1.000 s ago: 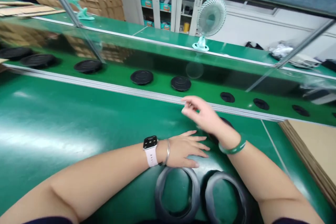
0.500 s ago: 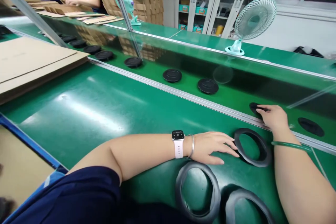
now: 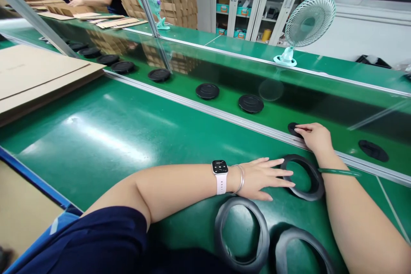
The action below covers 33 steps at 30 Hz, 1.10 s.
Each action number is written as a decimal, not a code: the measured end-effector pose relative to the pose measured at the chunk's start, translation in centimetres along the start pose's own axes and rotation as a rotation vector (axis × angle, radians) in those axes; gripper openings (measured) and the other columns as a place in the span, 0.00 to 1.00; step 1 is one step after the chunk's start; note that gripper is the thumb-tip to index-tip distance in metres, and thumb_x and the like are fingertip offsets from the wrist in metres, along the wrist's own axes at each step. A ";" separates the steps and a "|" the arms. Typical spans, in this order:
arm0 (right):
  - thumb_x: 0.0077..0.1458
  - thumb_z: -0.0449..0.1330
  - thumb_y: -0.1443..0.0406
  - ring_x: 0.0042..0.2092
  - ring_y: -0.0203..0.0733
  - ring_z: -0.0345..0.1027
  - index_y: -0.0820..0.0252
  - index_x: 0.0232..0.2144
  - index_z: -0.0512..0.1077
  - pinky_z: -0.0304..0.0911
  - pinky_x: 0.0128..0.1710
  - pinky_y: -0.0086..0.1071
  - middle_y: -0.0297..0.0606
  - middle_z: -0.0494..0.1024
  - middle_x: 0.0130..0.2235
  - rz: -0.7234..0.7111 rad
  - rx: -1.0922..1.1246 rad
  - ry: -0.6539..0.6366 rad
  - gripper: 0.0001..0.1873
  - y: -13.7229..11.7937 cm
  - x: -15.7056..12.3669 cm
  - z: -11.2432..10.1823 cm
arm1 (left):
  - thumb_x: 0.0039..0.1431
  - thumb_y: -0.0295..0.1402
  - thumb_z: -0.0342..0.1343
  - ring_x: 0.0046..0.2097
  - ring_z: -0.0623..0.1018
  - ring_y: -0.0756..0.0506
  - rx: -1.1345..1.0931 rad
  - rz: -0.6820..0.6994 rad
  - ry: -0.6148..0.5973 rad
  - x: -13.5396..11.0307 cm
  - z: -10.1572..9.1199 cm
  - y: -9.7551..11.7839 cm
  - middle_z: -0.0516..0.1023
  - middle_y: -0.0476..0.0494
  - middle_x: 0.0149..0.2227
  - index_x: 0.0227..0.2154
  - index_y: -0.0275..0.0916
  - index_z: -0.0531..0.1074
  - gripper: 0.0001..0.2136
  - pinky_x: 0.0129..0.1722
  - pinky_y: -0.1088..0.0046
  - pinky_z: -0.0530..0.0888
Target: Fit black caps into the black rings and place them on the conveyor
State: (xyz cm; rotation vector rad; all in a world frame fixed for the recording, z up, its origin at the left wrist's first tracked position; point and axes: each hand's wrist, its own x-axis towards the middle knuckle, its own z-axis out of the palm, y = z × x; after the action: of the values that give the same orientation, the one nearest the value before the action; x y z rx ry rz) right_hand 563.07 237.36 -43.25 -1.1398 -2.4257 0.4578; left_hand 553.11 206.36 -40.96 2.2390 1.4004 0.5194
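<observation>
On the far green strip (image 3: 278, 115), the right hand (image 3: 317, 139) pinches a small, round, plastic-looking black disc (image 3: 291, 129), probably light, stiff and best edge-held, while the spread, empty left hand (image 3: 257, 178) overlaps a nearer, thick black ring (image 3: 317, 183).

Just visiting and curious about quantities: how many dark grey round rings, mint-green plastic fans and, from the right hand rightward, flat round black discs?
Dark grey round rings: 3
Mint-green plastic fans: 2
Flat round black discs, from the right hand rightward: 2
Total: 7
</observation>
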 end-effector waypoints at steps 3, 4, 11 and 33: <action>0.51 0.65 0.65 0.44 0.48 0.70 0.59 0.31 0.82 0.62 0.47 0.39 0.41 0.77 0.38 -0.031 0.002 0.012 0.06 -0.2 0.0 0.1 | 0.64 0.38 0.53 0.74 0.37 0.39 0.005 -0.006 0.006 0.0 0.0 0.0 0.49 0.47 0.72 0.68 0.40 0.55 0.30 0.70 0.47 0.46; 0.51 0.65 0.65 0.44 0.47 0.70 0.59 0.31 0.82 0.62 0.48 0.39 0.40 0.77 0.38 -0.042 0.007 0.015 0.05 -0.2 0.0 0.1 | 0.64 0.38 0.53 0.74 0.37 0.39 0.003 -0.005 0.007 -0.1 0.0 0.0 0.49 0.47 0.72 0.68 0.40 0.55 0.30 0.70 0.47 0.46; 0.51 0.63 0.64 0.41 0.48 0.69 0.60 0.28 0.80 0.62 0.43 0.39 0.40 0.76 0.36 -0.098 -0.076 0.124 0.06 1.3 0.4 0.1 | 0.64 0.36 0.54 0.74 0.39 0.39 -0.022 -0.016 0.011 -0.2 -0.3 0.2 0.51 0.46 0.72 0.67 0.39 0.56 0.30 0.70 0.48 0.46; 0.53 0.68 0.68 0.40 0.46 0.69 0.60 0.27 0.80 0.62 0.42 0.37 0.39 0.77 0.37 0.020 -0.064 0.117 0.03 0.1 0.0 -0.8 | 0.63 0.33 0.55 0.55 0.76 0.39 -0.271 -0.231 0.530 -0.1 0.6 -1.9 0.76 0.37 0.48 0.40 0.38 0.78 0.08 0.60 0.57 0.71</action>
State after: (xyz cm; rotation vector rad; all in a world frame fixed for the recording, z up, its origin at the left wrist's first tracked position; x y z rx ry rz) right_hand 563.54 237.54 -42.57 -1.1849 -2.3445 0.3123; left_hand 551.99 206.94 -42.46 1.7626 1.6874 1.2019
